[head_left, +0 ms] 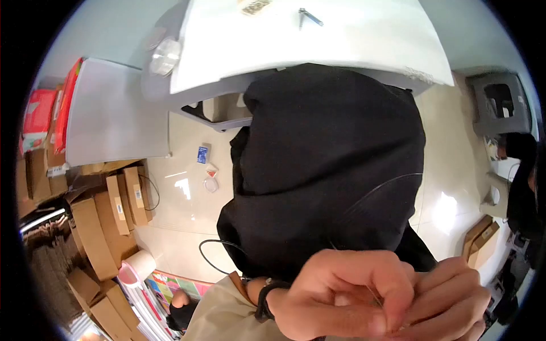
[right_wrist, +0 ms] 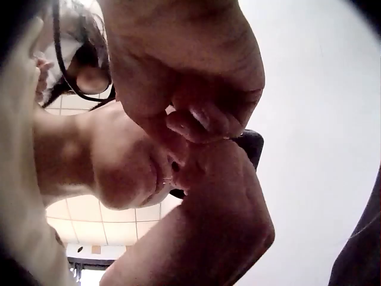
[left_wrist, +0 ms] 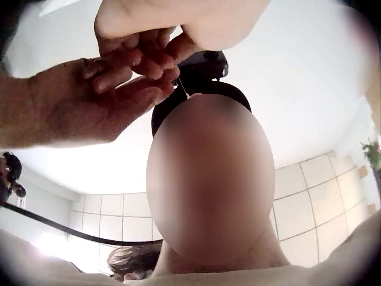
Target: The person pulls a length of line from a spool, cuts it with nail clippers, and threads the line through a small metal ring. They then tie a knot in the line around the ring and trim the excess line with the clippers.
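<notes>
**Both hands pinch a thread over black cloth**

The left hand (head_left: 341, 295) and the right hand (head_left: 455, 304) meet low in the head view, close to the body. The fingers of each are curled in and their tips are pressed together. Between them they pinch a thin thread (left_wrist: 181, 89). Working this close, with small fingertip grips, probably keeps so fine a thing steady and easy to see. I cannot tell whether a needle is on the thread.

The black cloth (head_left: 330, 170) hangs in front of the person and covers the lap. From there the thread can be drawn off it without being stretched.

The head view alone shows the thread running on in a pale arc across the cloth. It also shows the room: a white desk (head_left: 364, 51) beyond the cloth with a small metal tool (head_left: 310, 17) lying on it, flattened cardboard boxes (head_left: 114, 216) stacked on the floor to the left, and a grey stool (head_left: 500, 102) to the right.

The left wrist view looks up from below. It shows the short end of the thread poking out just under the pinching fingertips, which the head view hides behind the knuckles. The right wrist view shows only the two hands pressed together, too close and blurred to make out the thread.
</notes>
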Tool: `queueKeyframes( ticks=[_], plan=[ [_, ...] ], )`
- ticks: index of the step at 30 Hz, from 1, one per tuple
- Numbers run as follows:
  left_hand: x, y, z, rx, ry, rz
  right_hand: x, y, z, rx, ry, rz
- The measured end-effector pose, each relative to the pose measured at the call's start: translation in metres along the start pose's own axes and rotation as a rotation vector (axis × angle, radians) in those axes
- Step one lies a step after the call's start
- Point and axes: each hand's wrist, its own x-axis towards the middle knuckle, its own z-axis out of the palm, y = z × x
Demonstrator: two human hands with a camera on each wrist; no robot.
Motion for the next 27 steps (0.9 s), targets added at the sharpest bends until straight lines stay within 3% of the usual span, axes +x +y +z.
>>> queueKeyframes(
  ticks=[3, 6, 9, 12, 14, 17, 20, 21, 22, 23, 24, 25, 27],
  plan=[
    [0.009, 0.004, -0.004, 0.038, 0.044, -0.009, -0.026, -0.001, 0.034, 0.31, 0.238, 0.037],
    [0.01, 0.004, -0.017, 0.017, 0.058, 0.035, 0.005, 0.02, 0.06, 0.373, 0.396, -0.137],
    [0.015, 0.006, -0.025, 0.086, 0.146, 0.016, 0.018, 0.048, 0.027, 0.701, -0.058, -0.306],
    [0.019, 0.01, -0.033, 0.201, 0.18, 0.02, 0.033, 0.049, 0.003, 0.796, -0.362, -0.185],
    [0.023, 0.01, -0.03, 0.289, 0.206, 0.097, 0.037, 0.051, -0.005, 0.884, -0.444, -0.145],
    [0.021, 0.024, -0.029, 0.678, 0.198, 0.171, 0.034, 0.058, -0.015, 0.954, -0.555, -0.178],
    [0.014, 0.06, -0.015, 1.47, 0.196, 0.134, 0.033, 0.051, -0.025, 0.966, -0.565, -0.107],
    [0.006, 0.066, -0.001, 1.712, 0.389, 0.048, 0.033, 0.051, -0.027, 0.976, -0.562, -0.097],
    [-0.006, 0.067, -0.002, 1.865, 0.625, 0.129, 0.034, 0.055, -0.028, 0.999, -0.564, -0.133],
    [-0.012, 0.065, 0.002, 1.891, 0.898, 0.381, 0.036, 0.055, -0.029, 1.004, -0.557, -0.123],
    [-0.023, 0.068, -0.001, 1.867, 0.933, 0.695, 0.038, 0.055, -0.029, 1.008, -0.55, -0.114],
    [-0.024, 0.067, -0.011, 1.827, 0.816, 1.178, 0.043, 0.049, -0.027, 0.995, -0.534, -0.058],
    [-0.045, 0.067, 0.005, 1.473, 0.347, 0.939, 0.043, 0.043, -0.023, 0.974, -0.453, 0.002]
  ],
)
